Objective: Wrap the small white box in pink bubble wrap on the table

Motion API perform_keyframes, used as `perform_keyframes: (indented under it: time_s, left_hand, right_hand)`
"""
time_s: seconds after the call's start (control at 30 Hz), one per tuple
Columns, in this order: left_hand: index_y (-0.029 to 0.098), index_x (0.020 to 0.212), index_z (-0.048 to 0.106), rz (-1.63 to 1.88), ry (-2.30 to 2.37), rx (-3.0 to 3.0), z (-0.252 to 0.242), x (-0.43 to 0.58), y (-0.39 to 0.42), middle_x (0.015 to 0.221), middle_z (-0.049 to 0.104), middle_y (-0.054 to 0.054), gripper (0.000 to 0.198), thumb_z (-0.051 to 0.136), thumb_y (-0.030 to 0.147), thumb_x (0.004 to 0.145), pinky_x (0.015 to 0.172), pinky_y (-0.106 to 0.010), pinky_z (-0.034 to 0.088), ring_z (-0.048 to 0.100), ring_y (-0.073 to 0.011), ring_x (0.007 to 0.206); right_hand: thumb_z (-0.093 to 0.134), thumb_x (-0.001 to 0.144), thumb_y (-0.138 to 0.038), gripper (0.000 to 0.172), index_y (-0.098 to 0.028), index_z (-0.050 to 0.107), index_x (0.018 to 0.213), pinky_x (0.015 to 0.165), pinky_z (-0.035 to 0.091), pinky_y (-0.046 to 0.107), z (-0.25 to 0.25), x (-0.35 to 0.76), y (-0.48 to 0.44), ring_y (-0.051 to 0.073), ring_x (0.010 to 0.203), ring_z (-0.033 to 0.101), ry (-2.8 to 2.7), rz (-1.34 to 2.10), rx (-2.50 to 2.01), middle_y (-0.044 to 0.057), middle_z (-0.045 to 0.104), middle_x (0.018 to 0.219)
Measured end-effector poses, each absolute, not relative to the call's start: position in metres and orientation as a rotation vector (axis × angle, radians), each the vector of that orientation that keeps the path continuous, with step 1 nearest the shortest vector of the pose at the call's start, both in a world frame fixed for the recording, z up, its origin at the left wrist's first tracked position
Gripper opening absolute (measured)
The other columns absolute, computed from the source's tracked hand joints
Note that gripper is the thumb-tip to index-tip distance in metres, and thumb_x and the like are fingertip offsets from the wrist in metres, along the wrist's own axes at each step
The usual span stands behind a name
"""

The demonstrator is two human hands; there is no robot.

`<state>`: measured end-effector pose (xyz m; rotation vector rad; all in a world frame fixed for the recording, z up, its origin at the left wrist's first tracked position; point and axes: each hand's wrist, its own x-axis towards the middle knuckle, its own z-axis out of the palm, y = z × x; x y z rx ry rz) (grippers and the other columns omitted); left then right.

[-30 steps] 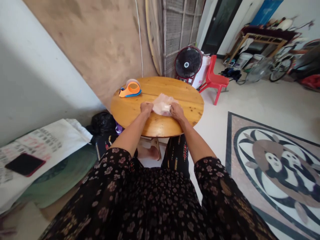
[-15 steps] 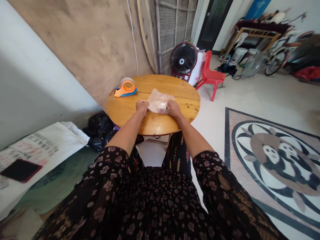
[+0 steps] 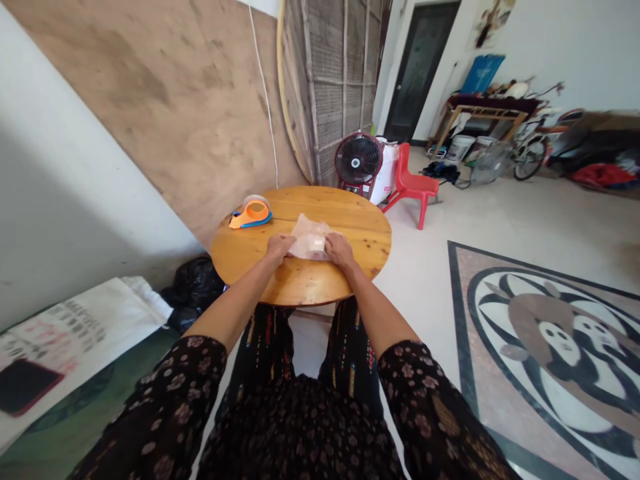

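Note:
On the round wooden table lies a thin, pale pink, see-through plastic bag with a small whitish patch near its right side. My left hand is closed on the bag's left edge. At the right edge, the fingers of my right hand are closed on the plastic too, beside the whitish patch. An orange and blue tape dispenser with a roll of tape stands at the table's far left, apart from both hands.
Behind the table stand a dark red fan and a red plastic chair. Black plastic bags sit on the floor at the left. A phone rests on a white sack. Farther back is a bicycle.
The view has tilted up, so the table appears lower. Both hands still grip the bag; it looks slightly less stretched, with the hands at about the same place on it.

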<state>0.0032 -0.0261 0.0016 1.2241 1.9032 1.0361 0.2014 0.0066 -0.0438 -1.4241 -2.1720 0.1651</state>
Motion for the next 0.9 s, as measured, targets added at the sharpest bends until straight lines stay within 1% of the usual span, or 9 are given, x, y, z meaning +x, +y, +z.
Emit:
perform_keyframes:
  time_s: [0.07,0.13,0.23,0.3,0.37,0.43,0.6,0.73,0.9]
  left_hand:
    - [0.012,0.088,0.06,1.089,1.948,1.304,0.006,0.001,-0.03,0.076,0.063,-0.003,0.022,0.067,0.032,0.081,0.065,-0.03,0.052,0.063,-0.0171,0.072]
    - [0.015,0.089,0.059,1.185,1.996,1.42,0.011,0.0,-0.039,0.082,0.064,-0.005,0.02,0.067,0.027,0.075,0.076,-0.032,0.051,0.063,-0.0212,0.084]
    - [0.019,0.089,0.058,1.298,1.949,1.676,0.016,0.003,-0.059,0.097,0.064,-0.007,0.012,0.057,0.021,0.077,0.096,-0.036,0.043,0.057,-0.023,0.105]
    - [0.02,0.085,0.06,1.288,1.832,1.857,0.015,0.007,-0.071,0.099,0.064,-0.007,0.01,0.056,0.022,0.076,0.102,-0.037,0.039,0.055,-0.0237,0.109]
    - [0.021,0.09,0.062,1.245,1.689,2.037,0.013,0.011,-0.077,0.102,0.065,-0.007,0.017,0.056,0.02,0.074,0.103,-0.037,0.039,0.056,-0.0235,0.108]
    - [0.02,0.102,0.062,1.189,1.539,2.285,0.013,0.014,-0.074,0.111,0.064,-0.008,0.031,0.053,0.015,0.072,0.104,-0.038,0.039,0.055,-0.0239,0.111]
    - [0.015,0.128,0.052,0.838,1.494,2.462,0.018,0.009,-0.043,0.132,0.057,-0.011,0.062,0.055,0.016,0.066,0.108,-0.04,0.036,0.05,-0.0286,0.123]
    - [0.019,0.132,0.051,0.523,1.55,2.441,0.023,0.0,-0.024,0.133,0.057,-0.012,0.064,0.057,0.025,0.069,0.101,-0.045,0.039,0.052,-0.0344,0.121]
    - [0.021,0.125,0.058,0.531,1.565,2.483,0.021,-0.011,-0.013,0.126,0.062,-0.01,0.056,0.057,0.026,0.069,0.099,-0.043,0.037,0.054,-0.033,0.116]
  right_hand:
    - [0.041,0.094,-0.023,0.029,-0.015,0.063,0.112,0.104,0.034,0.036,-0.042,0.201,0.005,0.021,0.117,0.05,-2.17,0.165,-1.417,0.012,0.062,0.121]
    - [0.043,0.093,-0.023,0.028,-0.015,0.063,0.111,0.104,0.034,0.036,-0.041,0.202,0.002,0.021,0.118,0.049,-2.162,0.16,-1.414,0.013,0.062,0.12]
    - [0.045,0.092,-0.022,0.028,-0.015,0.064,0.111,0.104,0.034,0.038,-0.04,0.203,0.0,0.023,0.119,0.049,-2.151,0.157,-1.407,0.013,0.061,0.122]
    - [0.045,0.091,-0.022,0.029,-0.016,0.063,0.112,0.104,0.035,0.039,-0.041,0.204,0.0,0.023,0.119,0.05,-2.148,0.161,-1.396,0.013,0.061,0.123]
    - [0.045,0.091,-0.022,0.03,-0.017,0.063,0.114,0.104,0.035,0.04,-0.043,0.204,0.0,0.024,0.119,0.049,-2.144,0.168,-1.386,0.012,0.06,0.126]
    - [0.045,0.09,-0.022,0.031,-0.018,0.063,0.116,0.105,0.035,0.041,-0.045,0.204,0.001,0.024,0.121,0.049,-2.136,0.172,-1.38,0.012,0.059,0.128]
    - [0.043,0.091,-0.021,0.034,-0.015,0.063,0.118,0.105,0.037,0.042,-0.045,0.205,0.002,0.026,0.12,0.05,-2.111,0.171,-1.349,0.014,0.06,0.127]
    - [0.042,0.09,-0.02,0.035,-0.017,0.063,0.118,0.105,0.039,0.042,-0.046,0.207,0.003,0.025,0.118,0.053,-2.098,0.198,-1.31,0.011,0.062,0.126]
    - [0.038,0.09,-0.021,0.037,-0.017,0.064,0.116,0.108,0.037,0.044,-0.048,0.208,0.004,0.024,0.122,0.05,-2.027,0.28,-1.273,0.012,0.06,0.128]
